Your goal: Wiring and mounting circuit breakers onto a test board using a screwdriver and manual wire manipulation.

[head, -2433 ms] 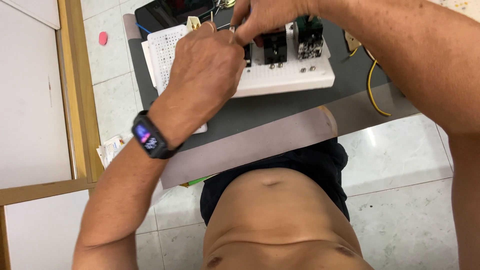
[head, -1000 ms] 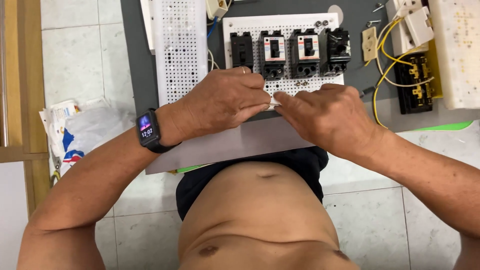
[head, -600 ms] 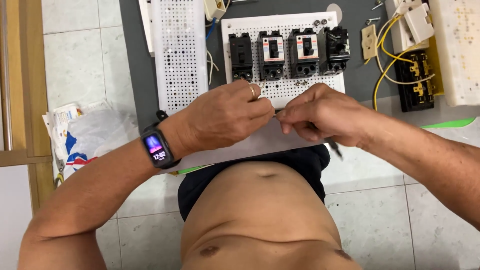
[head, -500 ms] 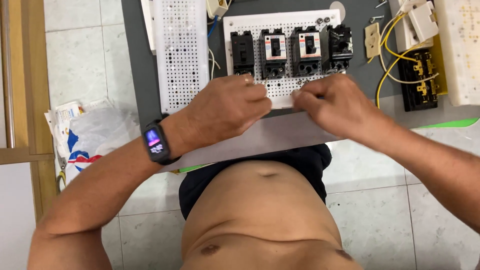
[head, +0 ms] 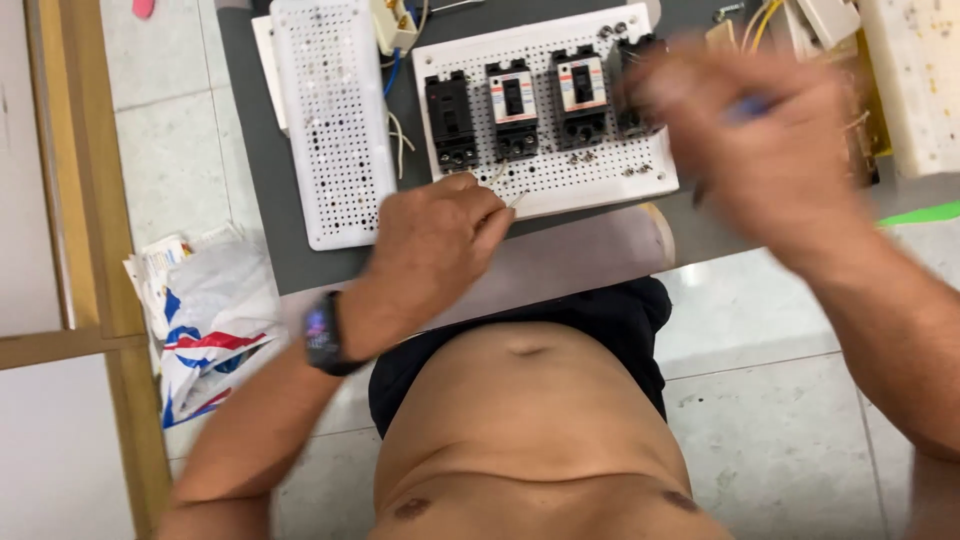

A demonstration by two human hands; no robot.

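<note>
My left hand (head: 430, 250), with a dark smartwatch (head: 322, 336) on its wrist, rests at the front edge of a white perforated board (head: 600, 175) and pinches a thin pale sliver (head: 515, 201). Several black circuit breakers (head: 512, 108) stand in a row on that board. My right hand (head: 775, 150) is raised over the board's right end and is motion-blurred. Its fingers curl around a blue-handled tool (head: 750, 106) that is too smeared to make out.
A second long white perforated panel (head: 335, 120) lies to the left on the grey table (head: 250, 200). Yellow wires and white parts (head: 800, 20) crowd the far right. A plastic bag (head: 210, 320) lies on the tiled floor beside a wooden frame (head: 95, 200).
My right hand has left the left hand at the board's front edge and swung up and to the right. The left hand stays by the board with the sliver.
</note>
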